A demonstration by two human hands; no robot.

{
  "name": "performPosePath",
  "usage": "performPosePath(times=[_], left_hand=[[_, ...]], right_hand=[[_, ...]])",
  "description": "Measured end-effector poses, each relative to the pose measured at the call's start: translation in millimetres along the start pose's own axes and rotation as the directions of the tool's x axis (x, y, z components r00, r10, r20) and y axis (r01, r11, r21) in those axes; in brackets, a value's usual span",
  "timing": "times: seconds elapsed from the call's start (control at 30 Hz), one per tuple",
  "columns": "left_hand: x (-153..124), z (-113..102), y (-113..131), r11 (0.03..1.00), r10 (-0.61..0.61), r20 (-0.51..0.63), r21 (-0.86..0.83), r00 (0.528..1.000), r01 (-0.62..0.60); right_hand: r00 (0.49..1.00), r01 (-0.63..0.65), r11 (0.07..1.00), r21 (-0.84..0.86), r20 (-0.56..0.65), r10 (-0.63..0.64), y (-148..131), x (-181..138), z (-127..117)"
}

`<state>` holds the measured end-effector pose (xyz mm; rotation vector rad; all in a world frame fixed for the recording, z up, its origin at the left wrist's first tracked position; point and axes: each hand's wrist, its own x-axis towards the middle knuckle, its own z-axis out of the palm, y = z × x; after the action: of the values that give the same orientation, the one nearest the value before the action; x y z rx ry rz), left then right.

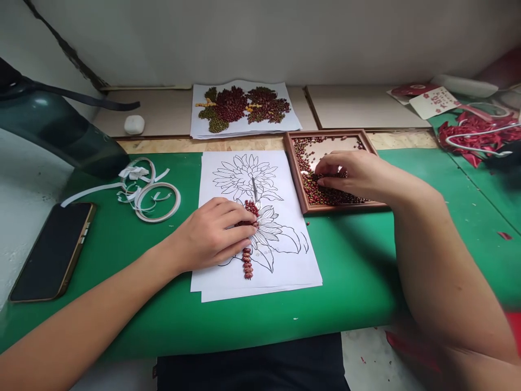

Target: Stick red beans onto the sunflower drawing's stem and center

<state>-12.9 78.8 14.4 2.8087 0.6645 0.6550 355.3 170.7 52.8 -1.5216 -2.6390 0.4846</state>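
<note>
My left hand (217, 233) lies flat on a white sheet (301, 271) printed with a line drawing of flowers and leaves. Its fingers are stretched out over the lower flower and partly cover a patch of small red beans (251, 207). Below the fingers, a column of larger speckled beans (247, 265) runs down the stem. My right hand (342, 176) reaches into a brown-framed tray (299, 184) of loose red and green beans (311, 190). Thumb and forefinger are curled with a small gap between their tips, which touch the beans; no held bean shows.
Behind the sheet lie papers with a finished-looking bean picture (232, 106). Rolls of white tape (158, 202), a phone (52, 252), a white case (134, 125) and a dark bottle (61, 122) are at left. Red ribbon scraps (468, 133) and a cable lie at right.
</note>
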Motion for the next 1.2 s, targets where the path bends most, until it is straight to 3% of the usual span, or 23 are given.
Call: performPosePath(times=[0.2,0.47,0.77,1.0,1.2], left_hand=[[0.0,0.9,-1.6,1.0,0.006,0.012,0.005,1.0,-0.006],[0.5,0.3,-1.3,1.0,0.001,0.025,0.001,1.0,-0.001],[-0.4,2.1,-3.3,1.0,0.007,0.004,-0.006,1.0,-0.007],[0.0,1.9,-3.0,1.0,0.006,-0.003,-0.009,1.0,-0.006],[-0.3,1.3,-3.3,1.0,0.018,-0.002,-0.01,1.0,-0.018]], right_hand=[[0.997,-0.054,0.998,0.039,0.065,0.051,-5.2,-2.6,-2.3],[0.996,0.023,0.993,0.112,0.084,-0.033,7.9,-10.8,-5.0],[0.954,-0.134,0.989,0.06,0.28,0.112,-16.9,-9.5,-14.4],[0.974,-0.087,0.991,0.101,0.217,0.064,-9.8,-6.1,-10.7],[0.993,-0.106,0.99,0.095,0.052,0.102,1.2,-7.6,-14.0]])
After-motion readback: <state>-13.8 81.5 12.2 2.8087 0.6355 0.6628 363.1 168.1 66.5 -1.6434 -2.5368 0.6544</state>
